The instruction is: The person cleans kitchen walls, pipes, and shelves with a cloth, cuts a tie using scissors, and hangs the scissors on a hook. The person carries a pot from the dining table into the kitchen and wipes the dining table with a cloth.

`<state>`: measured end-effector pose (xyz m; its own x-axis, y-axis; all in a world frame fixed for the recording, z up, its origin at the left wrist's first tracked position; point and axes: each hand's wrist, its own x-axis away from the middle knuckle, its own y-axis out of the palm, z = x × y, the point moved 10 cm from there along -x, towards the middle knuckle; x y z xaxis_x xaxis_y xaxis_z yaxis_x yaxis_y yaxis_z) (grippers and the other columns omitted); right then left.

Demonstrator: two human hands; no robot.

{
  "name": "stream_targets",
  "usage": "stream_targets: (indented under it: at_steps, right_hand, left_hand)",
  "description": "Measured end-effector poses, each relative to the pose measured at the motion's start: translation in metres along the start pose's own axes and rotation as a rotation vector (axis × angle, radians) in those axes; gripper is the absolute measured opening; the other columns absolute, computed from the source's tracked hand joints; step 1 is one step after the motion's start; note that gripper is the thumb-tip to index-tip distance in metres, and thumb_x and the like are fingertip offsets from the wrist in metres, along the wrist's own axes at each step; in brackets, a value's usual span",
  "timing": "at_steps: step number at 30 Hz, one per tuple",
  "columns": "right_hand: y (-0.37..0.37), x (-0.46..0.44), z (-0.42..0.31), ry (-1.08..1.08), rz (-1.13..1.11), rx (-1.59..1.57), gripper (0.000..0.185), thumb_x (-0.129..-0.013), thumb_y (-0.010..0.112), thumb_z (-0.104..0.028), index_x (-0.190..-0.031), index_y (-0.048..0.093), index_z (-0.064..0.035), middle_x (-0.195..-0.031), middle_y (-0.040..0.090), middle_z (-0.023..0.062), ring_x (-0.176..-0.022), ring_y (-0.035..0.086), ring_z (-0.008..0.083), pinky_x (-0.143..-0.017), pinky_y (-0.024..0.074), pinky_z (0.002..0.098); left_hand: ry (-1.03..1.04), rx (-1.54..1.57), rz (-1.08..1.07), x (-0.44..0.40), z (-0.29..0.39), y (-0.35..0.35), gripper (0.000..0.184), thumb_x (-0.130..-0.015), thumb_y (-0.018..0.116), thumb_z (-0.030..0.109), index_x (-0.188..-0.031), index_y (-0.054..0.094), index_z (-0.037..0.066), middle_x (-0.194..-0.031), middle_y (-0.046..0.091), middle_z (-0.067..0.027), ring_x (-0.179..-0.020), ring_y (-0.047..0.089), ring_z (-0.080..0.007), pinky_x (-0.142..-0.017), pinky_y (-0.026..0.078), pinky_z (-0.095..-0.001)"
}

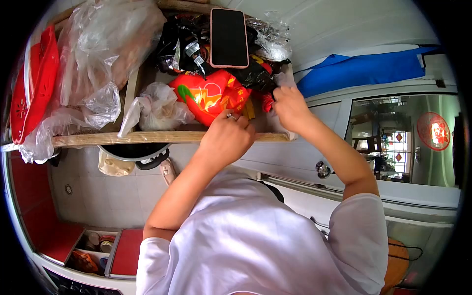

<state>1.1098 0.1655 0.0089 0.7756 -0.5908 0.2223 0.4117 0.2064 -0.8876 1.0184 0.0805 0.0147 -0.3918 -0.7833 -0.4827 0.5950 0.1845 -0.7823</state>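
Observation:
My left hand (227, 136), with a ring on one finger, is closed at the lower edge of a red plastic bag (206, 101) with yellow and green print. The bag lies in an open wooden drawer or tray. My right hand (293, 109) is closed at the right end of this drawer, beside a bit of red plastic (267, 102) and some whitish clear plastic (283, 80). Its fingertips are partly hidden, so what they pinch is unclear. A knotted clear plastic bag (163, 105) with pale contents sits left of the red bag.
A phone (229, 39) lies on black plastic bags (172, 42) behind the red bag. Large clear bags (105, 44) and a red pierced basket (37, 91) fill the left. The wooden front edge (118, 139) runs before me. A door (322, 169) with a knob stands right.

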Motion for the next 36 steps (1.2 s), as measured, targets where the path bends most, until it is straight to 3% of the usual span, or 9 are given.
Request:
stream_targets:
  at_steps: [2, 6, 11, 15, 21, 24, 26, 29, 36]
  right_hand:
    - [0.004, 0.011, -0.012, 0.011, -0.207, -0.066, 0.006, -0.068, 0.063, -0.01, -0.069, 0.068, -0.0087, -0.092, 0.055, 0.0095, -0.094, 0.051, 0.0278, -0.079, 0.0408, 0.0386]
    - [-0.01, 0.041, -0.006, 0.067, -0.129, -0.21, 0.009, -0.07, 0.065, -0.009, -0.077, 0.07, -0.0098, -0.092, 0.054, 0.0081, -0.093, 0.052, 0.0264, -0.077, 0.0438, 0.038]
    - [-0.007, 0.062, 0.064, 0.508, 0.328, -0.702, 0.022, -0.074, 0.068, -0.006, -0.096, 0.068, -0.0093, -0.091, 0.052, 0.0083, -0.088, 0.056, 0.0264, -0.076, 0.0467, 0.0334]
    - [0.012, 0.043, 0.109, 0.556, 0.685, -0.686, 0.016, -0.078, 0.068, -0.012, -0.093, 0.068, -0.0122, -0.092, 0.054, 0.0095, -0.086, 0.058, 0.0295, -0.073, 0.0472, 0.0366]
    - [0.039, 0.041, 0.129, 0.537, 0.72, -0.887, 0.021, -0.08, 0.066, -0.012, -0.101, 0.066, -0.007, -0.097, 0.06, 0.0112, -0.091, 0.059, 0.0278, -0.079, 0.0479, 0.0352]
    - [0.077, 0.039, 0.138, 0.656, 0.64, -1.284, 0.028, -0.083, 0.066, -0.014, -0.108, 0.064, -0.0028, -0.109, 0.062, 0.0114, -0.103, 0.058, 0.0228, -0.091, 0.0452, 0.0333]
    - [0.097, 0.026, 0.16, 0.661, 0.599, -1.063, 0.033, -0.087, 0.065, -0.018, -0.115, 0.061, 0.0, -0.113, 0.064, 0.0104, -0.105, 0.059, 0.0198, -0.092, 0.045, 0.0309]
    - [0.123, 0.006, 0.182, 0.688, 0.631, -1.21, 0.035, -0.089, 0.061, -0.012, -0.121, 0.056, 0.0013, -0.119, 0.062, 0.0121, -0.11, 0.058, 0.0206, -0.097, 0.0427, 0.0316]
    - [0.125, 0.062, 0.145, 0.73, 0.501, -1.351, 0.04, -0.093, 0.061, -0.017, -0.127, 0.052, 0.0029, -0.126, 0.056, 0.0106, -0.114, 0.052, 0.0196, -0.099, 0.0393, 0.0308]
  left_hand:
    - [0.013, -0.011, 0.017, 0.0, 0.001, -0.004, 0.023, -0.084, 0.064, 0.03, -0.076, 0.066, 0.009, -0.077, 0.062, -0.0067, -0.073, 0.063, -0.0245, -0.083, 0.048, -0.0366]
    - [0.021, -0.013, 0.001, 0.0, 0.003, -0.004, 0.023, -0.084, 0.063, 0.03, -0.076, 0.066, 0.009, -0.077, 0.061, -0.0068, -0.072, 0.063, -0.0247, -0.083, 0.047, -0.0367]
    - [0.009, -0.055, -0.051, -0.006, 0.005, -0.004, 0.022, -0.085, 0.062, 0.028, -0.075, 0.066, 0.009, -0.075, 0.059, -0.0064, -0.071, 0.062, -0.0244, -0.084, 0.046, -0.0375]
    - [0.017, -0.074, -0.001, -0.01, 0.01, -0.009, 0.02, -0.084, 0.061, 0.025, -0.074, 0.064, 0.009, -0.074, 0.058, -0.006, -0.071, 0.061, -0.0233, -0.085, 0.045, -0.0382]
    - [-0.002, -0.125, -0.074, -0.01, 0.009, 0.002, 0.019, -0.084, 0.059, 0.026, -0.076, 0.065, 0.01, -0.073, 0.058, -0.0058, -0.07, 0.061, -0.023, -0.081, 0.044, -0.0394]
    - [0.027, -0.178, -0.07, -0.008, 0.014, -0.001, 0.02, -0.083, 0.057, 0.028, -0.072, 0.065, 0.013, -0.071, 0.058, -0.0054, -0.067, 0.061, -0.0228, -0.079, 0.043, -0.0413]
    - [0.032, -0.198, -0.088, -0.007, 0.013, 0.004, 0.02, -0.08, 0.057, 0.03, -0.071, 0.064, 0.014, -0.072, 0.059, -0.0051, -0.065, 0.06, -0.0227, -0.078, 0.043, -0.0414]
    - [0.042, -0.206, -0.255, -0.001, 0.011, 0.018, 0.019, -0.077, 0.058, 0.031, -0.069, 0.063, 0.014, -0.073, 0.06, -0.0041, -0.069, 0.061, -0.0219, -0.079, 0.042, -0.0414]
    - [0.244, -0.052, 0.164, 0.017, 0.024, -0.01, 0.015, -0.075, 0.057, 0.026, -0.078, 0.063, 0.012, -0.084, 0.057, -0.0049, -0.084, 0.059, -0.0227, -0.082, 0.043, -0.0398]
